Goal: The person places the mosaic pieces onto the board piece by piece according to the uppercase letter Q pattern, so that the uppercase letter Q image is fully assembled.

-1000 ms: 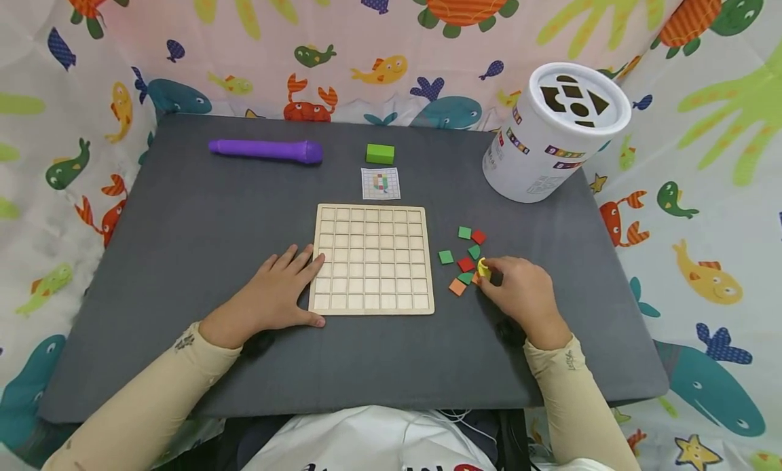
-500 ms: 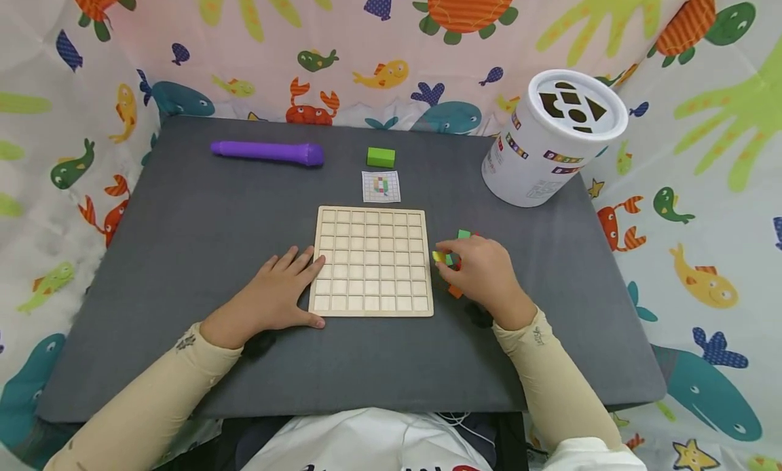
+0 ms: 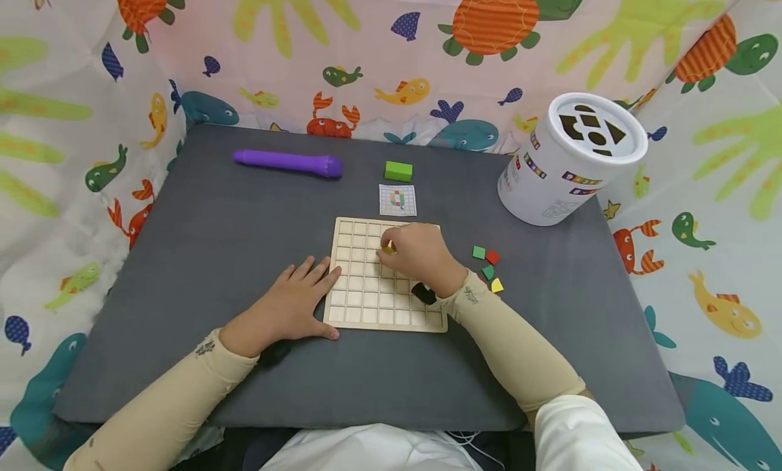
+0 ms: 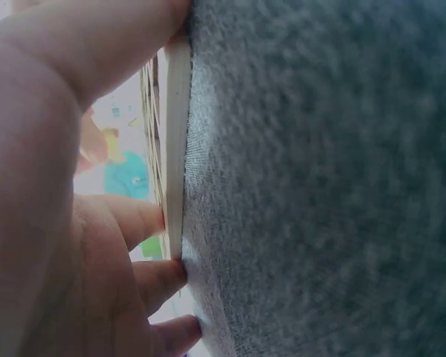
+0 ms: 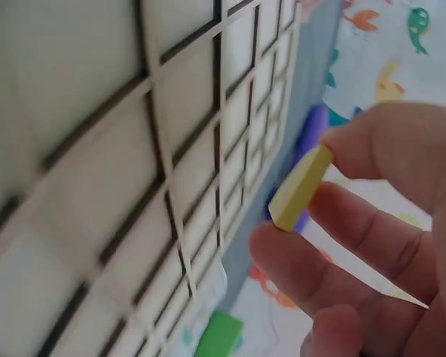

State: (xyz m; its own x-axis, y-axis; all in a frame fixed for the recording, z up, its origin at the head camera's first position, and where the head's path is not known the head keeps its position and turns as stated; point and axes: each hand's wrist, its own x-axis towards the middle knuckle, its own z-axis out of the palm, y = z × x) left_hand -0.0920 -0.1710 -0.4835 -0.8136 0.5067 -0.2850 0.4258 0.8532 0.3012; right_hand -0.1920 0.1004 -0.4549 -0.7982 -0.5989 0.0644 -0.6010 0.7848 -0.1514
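A wooden grid board [image 3: 354, 298] lies on the grey table. My left hand [image 3: 296, 301] rests along its left side with fingers spread and straight; in the left wrist view the fingertips meet the board's edge [image 4: 177, 134]. Over the upper middle of the board, my right hand [image 3: 423, 254] pinches a small yellow tile [image 5: 303, 187] between thumb and fingers. The right wrist view has this tile tilted, apart from the grid cells. Beyond the board's right side lie loose tiles, among them a green tile [image 3: 479, 252], a red tile [image 3: 492, 256] and another yellow tile [image 3: 497, 285]; my right forearm hides others.
A small card with a coloured grid pattern [image 3: 398, 200] lies behind the board, and a green block [image 3: 398, 171] behind that. A purple microphone-shaped stick [image 3: 287, 162] is at the back left. At the back right stands a white canister [image 3: 556, 186] with shaped holes in its lid.
My right hand has carried the yellow tile left from the loose tiles to above the board. My left hand stays at the board's edge. The head view has shifted slightly.
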